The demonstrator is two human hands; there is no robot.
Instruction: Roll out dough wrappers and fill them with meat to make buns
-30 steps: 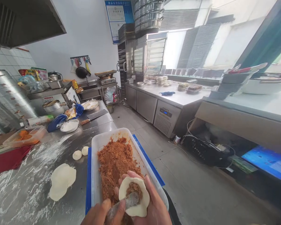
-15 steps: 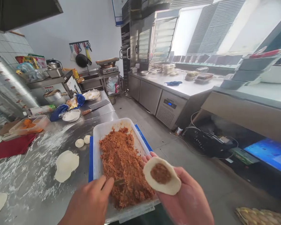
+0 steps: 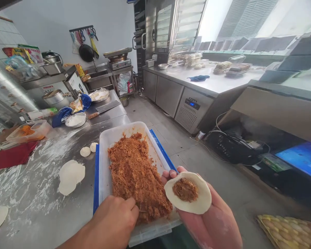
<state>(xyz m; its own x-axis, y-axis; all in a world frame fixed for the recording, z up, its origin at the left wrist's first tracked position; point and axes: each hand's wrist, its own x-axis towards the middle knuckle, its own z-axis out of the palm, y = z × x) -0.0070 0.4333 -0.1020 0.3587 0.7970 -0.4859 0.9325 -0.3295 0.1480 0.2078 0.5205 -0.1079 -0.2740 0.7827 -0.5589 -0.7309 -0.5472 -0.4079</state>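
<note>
My left hand (image 3: 116, 218) is closed round a thin flat spatula (image 3: 143, 211), mostly hidden by my fingers and the filling. Its end is down in the reddish-brown minced filling (image 3: 133, 166), near the front of a white plastic tub (image 3: 114, 133). On my right hand (image 3: 209, 221), palm up at the tub's right front corner, rests a round dough wrapper (image 3: 202, 202). A patch of filling (image 3: 186, 190) lies in the wrapper's middle; the thumb and fingers hold it at the edges.
Left of the tub, the floured steel table (image 3: 41, 193) bears flat dough rounds (image 3: 71, 176) and two small dough balls (image 3: 85, 151). Farther back are a bowl of flour (image 3: 76, 120) and a cleaver (image 3: 107, 107). An egg tray (image 3: 287, 230) sits low at the right.
My left hand has moved right and down a little, with the spatula deeper in the filling. My right hand with the wrapper has shifted slightly right; the view has tilted down.
</note>
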